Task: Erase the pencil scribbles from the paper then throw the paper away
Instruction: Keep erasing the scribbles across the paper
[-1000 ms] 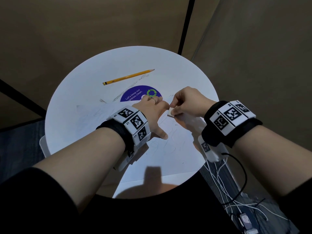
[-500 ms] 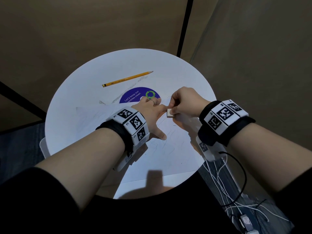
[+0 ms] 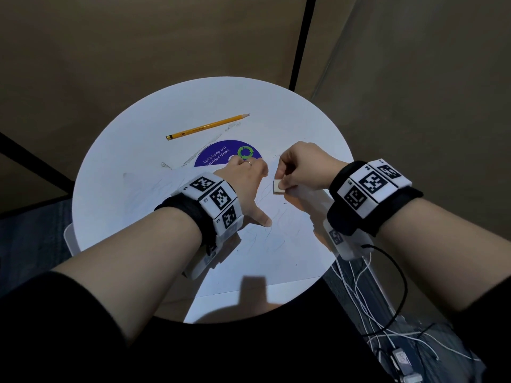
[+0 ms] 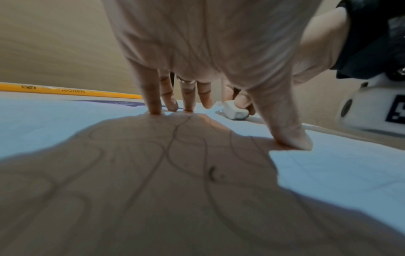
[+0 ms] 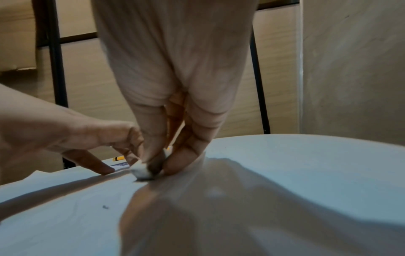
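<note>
Two hands at work: my right hand [image 3: 301, 170] pinches the eraser [image 3: 278, 187] just right of my flat, spread left hand [image 3: 243, 186]; remaining scribbles [image 3: 271, 233] lie nearer me on the paper [image 3: 154, 197].

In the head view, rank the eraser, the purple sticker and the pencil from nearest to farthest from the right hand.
1. eraser: pinched in the right hand, on the paper.
2. purple sticker: on the table, to its left, partly under the left hand.
3. pencil: farther left, toward the table's far side.
</note>
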`<action>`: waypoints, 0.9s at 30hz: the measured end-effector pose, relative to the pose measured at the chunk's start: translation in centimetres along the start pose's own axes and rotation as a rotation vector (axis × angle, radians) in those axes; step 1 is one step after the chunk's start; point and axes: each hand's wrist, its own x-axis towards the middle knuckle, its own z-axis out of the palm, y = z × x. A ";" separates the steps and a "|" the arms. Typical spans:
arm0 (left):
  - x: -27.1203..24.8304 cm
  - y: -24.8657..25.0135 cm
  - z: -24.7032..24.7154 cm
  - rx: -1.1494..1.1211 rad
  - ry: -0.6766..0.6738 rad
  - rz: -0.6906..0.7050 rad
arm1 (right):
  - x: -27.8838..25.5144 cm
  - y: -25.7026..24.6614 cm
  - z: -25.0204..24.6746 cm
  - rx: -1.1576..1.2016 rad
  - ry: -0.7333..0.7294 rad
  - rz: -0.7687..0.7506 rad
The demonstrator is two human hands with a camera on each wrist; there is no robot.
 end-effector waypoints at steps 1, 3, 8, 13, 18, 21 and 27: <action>-0.1 0.0 0.0 -0.012 0.002 -0.009 | 0.1 -0.1 0.1 0.000 0.051 0.000; -0.2 -0.1 0.1 -0.022 0.000 -0.010 | 0.3 -0.1 0.3 0.006 0.078 -0.003; 0.0 -0.2 0.0 0.038 -0.034 0.040 | 0.1 0.1 0.0 0.029 -0.048 0.014; -0.1 -0.4 0.1 0.032 -0.042 0.046 | 0.3 -0.1 0.0 0.056 -0.008 0.014; 0.1 -0.5 0.3 0.039 -0.032 0.042 | 0.3 0.1 -0.1 0.096 0.006 0.036; 0.1 -0.5 0.3 0.039 -0.035 0.038 | 0.3 -0.2 -0.1 0.039 0.048 0.018; 0.1 -0.4 0.3 0.032 -0.033 0.033 | 0.5 0.4 -0.3 0.039 -0.039 0.027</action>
